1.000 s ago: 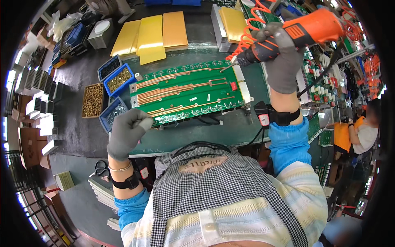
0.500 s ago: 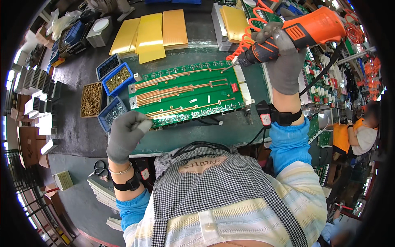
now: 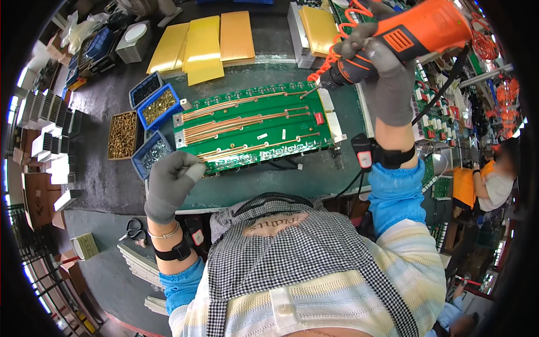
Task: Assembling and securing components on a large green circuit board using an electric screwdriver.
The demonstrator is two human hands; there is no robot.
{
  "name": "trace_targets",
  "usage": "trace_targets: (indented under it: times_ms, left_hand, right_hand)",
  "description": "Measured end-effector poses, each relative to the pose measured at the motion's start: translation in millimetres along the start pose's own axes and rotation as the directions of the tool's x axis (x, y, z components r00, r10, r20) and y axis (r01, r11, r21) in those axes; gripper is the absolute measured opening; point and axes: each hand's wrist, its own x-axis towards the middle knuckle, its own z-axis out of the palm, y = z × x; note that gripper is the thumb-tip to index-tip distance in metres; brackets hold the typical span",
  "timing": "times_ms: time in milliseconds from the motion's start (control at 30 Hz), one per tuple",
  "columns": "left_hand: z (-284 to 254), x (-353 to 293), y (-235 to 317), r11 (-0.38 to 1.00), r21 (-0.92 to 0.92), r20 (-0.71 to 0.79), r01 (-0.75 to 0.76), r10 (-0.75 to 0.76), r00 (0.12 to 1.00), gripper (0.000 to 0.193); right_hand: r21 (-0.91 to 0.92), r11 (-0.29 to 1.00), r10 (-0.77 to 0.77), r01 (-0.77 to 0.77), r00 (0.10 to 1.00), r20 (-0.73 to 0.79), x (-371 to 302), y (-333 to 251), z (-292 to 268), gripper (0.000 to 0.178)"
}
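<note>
A long green circuit board (image 3: pixel 233 144) with several copper strips lies on the bench. My right hand (image 3: pixel 387 76), in a grey glove, is wrapped round an orange and black power screwdriver (image 3: pixel 418 35). Its thin bit slants down to the right end of the top copper strip, near the board's far right corner; whether the tip sits in a screw is too small to tell. At the near left corner of the board, my gloved left hand (image 3: pixel 175 182) is closed, thumb and fingers pinched on the board's edge.
Left of the board stand a blue bin of brass-coloured parts (image 3: pixel 178 108), a grey-blue bin of screws (image 3: pixel 135 165) and a box of brown pieces (image 3: pixel 110 147). Yellow sheets (image 3: pixel 203 48) lie beyond it. An orange coiled hose (image 3: pixel 336 53) hangs by the screwdriver. A person (image 3: pixel 494 182) sits far right.
The screwdriver and my right hand have shifted slightly left and up, with the bit still at the strip's right end. My left hand stays at the board's corner.
</note>
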Motion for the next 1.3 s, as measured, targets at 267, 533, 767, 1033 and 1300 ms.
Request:
trace_targets:
  times_ms: [267,533,767,1033,1300]
  left_hand:
    - [1.8,-1.0,0.5,1.0,-0.021,-0.014,-0.022,0.022,1.0,0.007]
    - [1.8,-3.8,3.6,0.998,-0.028,-0.001,-0.061,0.061,0.998,0.006]
    - [9.6,-4.1,3.2,0.991,-0.127,-0.04,-0.036,0.031,0.999,0.005]
    - [5.8,-13.2,-15.0,0.972,-0.201,-0.227,-0.122,0.075,0.971,0.015]
    - [-5.9,-42.0,-99.6,0.515,-0.838,-0.077,0.178,-0.434,0.898,0.02]
  right_hand:
    - [0.272,0.93,0.17,-0.249,0.944,0.283,29.3,-7.7,17.9,0.058]
    - [0.094,0.962,0.234,-0.255,0.952,0.195,39.2,-19.8,-2.9,0.058]
    - [-0.415,0.772,-0.607,0.481,0.753,-0.255,-14.9,-93.8,-124.9,0.022]
    - [0.274,0.961,0.258,-0.045,0.511,-0.82,-191.3,67.6,-184.8,0.032]
    - [0.521,0.834,0.552,-0.182,0.32,-0.771,-262.5,183.2,-218.2,0.027]
